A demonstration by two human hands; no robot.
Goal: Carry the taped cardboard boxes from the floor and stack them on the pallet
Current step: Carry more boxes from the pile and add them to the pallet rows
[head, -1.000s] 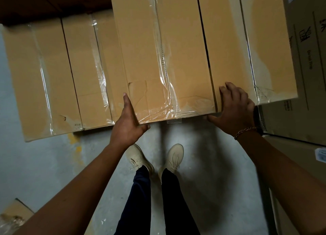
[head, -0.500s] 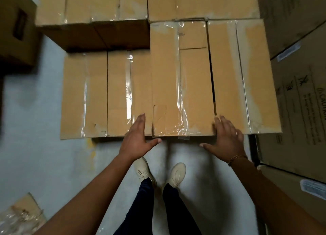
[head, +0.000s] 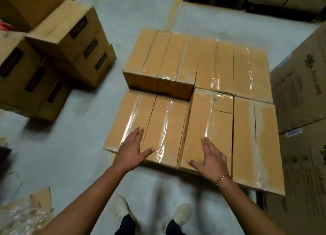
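Several taped cardboard boxes (head: 245, 141) lie packed side by side in a stack in front of me, long sides running away from me. The near left boxes (head: 164, 128) sit lower than the rest. My left hand (head: 134, 149) hovers flat, fingers straight, over those lower boxes. My right hand (head: 210, 158) is spread over the near end of a higher box (head: 202, 121); a bracelet is on its wrist. Neither hand holds anything. The pallet beneath is hidden by the boxes.
Brown cartons (head: 58, 58) with dark labels are piled on the floor at the left. Large printed cartons (head: 303, 111) stand close on the right. Crumpled plastic and cardboard (head: 26, 215) lie at the lower left. Dark pallets (head: 229, 0) with boxes are at the back. My shoes (head: 181, 215) stand on grey floor.
Both hands have let go of the near end of the box and now hover open over the stack. The view has pulled back and up, showing the whole stack.
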